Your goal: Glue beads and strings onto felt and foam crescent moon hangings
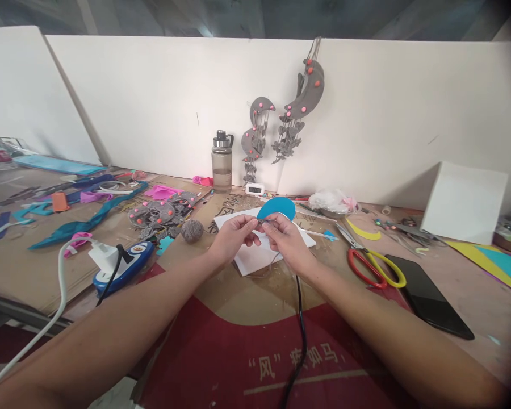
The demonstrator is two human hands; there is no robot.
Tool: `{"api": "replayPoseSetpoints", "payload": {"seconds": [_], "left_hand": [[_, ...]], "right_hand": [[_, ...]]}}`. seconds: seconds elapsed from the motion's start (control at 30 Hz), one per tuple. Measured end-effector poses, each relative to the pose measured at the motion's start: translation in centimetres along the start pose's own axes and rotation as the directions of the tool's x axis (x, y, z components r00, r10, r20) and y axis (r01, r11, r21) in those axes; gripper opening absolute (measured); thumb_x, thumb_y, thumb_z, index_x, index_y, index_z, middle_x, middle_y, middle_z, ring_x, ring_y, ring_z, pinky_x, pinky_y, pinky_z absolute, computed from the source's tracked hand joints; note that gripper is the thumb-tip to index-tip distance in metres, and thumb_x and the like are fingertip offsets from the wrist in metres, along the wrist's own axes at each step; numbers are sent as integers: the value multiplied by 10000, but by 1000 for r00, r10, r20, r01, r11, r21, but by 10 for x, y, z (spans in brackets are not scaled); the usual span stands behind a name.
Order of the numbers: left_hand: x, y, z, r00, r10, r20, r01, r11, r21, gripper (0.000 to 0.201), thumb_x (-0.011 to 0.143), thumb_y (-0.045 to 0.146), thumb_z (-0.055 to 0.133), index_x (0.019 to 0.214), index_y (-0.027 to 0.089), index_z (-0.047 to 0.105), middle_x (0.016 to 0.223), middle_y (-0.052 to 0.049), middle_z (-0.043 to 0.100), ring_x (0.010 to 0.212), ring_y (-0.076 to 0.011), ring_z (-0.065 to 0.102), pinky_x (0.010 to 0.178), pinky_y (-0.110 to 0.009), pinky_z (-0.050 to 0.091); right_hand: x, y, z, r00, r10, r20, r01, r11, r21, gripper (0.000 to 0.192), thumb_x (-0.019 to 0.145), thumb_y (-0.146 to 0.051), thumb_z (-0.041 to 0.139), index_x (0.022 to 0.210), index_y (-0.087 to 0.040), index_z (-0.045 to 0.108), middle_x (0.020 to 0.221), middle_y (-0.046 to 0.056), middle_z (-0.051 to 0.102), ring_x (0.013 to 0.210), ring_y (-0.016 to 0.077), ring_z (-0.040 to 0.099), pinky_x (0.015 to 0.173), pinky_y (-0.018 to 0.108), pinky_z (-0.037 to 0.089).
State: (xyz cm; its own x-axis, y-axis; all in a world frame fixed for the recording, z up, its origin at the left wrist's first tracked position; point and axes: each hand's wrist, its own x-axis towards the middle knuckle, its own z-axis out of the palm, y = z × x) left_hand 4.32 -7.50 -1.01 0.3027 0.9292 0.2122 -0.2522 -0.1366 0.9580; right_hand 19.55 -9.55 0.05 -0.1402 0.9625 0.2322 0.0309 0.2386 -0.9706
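My left hand [233, 236] and my right hand [284, 237] meet above a white sheet [255, 258] in the middle of the table. Together they pinch a blue rounded foam piece [276, 208] that sticks up between the fingertips. A thin thread seems to run from the fingers down over the sheet. A grey ball of yarn [192, 230] lies just left of my left hand.
Scissors with red and yellow handles [375, 266] and a black phone [428, 295] lie to the right. A power strip [121, 262] with a white plug sits on the left, near grey felt pieces [159, 213]. A water bottle [222, 162], hanging grey moon ornaments [300, 102] and a white box [464, 201] stand at the back.
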Motion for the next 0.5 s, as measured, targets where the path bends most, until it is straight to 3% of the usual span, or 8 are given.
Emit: {"api": "replayPoseSetpoints", "payload": {"seconds": [0.23, 0.5], "left_hand": [[-1, 1, 4, 999, 17, -28, -17, 1000, -17, 324, 775, 430, 701, 835, 129, 598, 841, -64, 685, 524, -94, 607, 468, -216, 394], [-2, 1, 7, 999, -2, -50, 0, 999, -46, 281, 777, 385, 703, 823, 126, 601, 775, -42, 659, 554, -105, 606, 508, -236, 445]], "right_hand": [[-5, -3, 1, 984, -122, -131, 86, 964, -250, 224, 849, -421, 562, 933, -216, 593, 732, -11, 630, 598, 120, 466, 593, 270, 382], [-4, 7, 2, 978, -147, -148, 109, 964, -242, 219, 846, -414, 577, 925, -210, 592, 790, 11, 672, 635, 131, 501, 639, 282, 397]]}}
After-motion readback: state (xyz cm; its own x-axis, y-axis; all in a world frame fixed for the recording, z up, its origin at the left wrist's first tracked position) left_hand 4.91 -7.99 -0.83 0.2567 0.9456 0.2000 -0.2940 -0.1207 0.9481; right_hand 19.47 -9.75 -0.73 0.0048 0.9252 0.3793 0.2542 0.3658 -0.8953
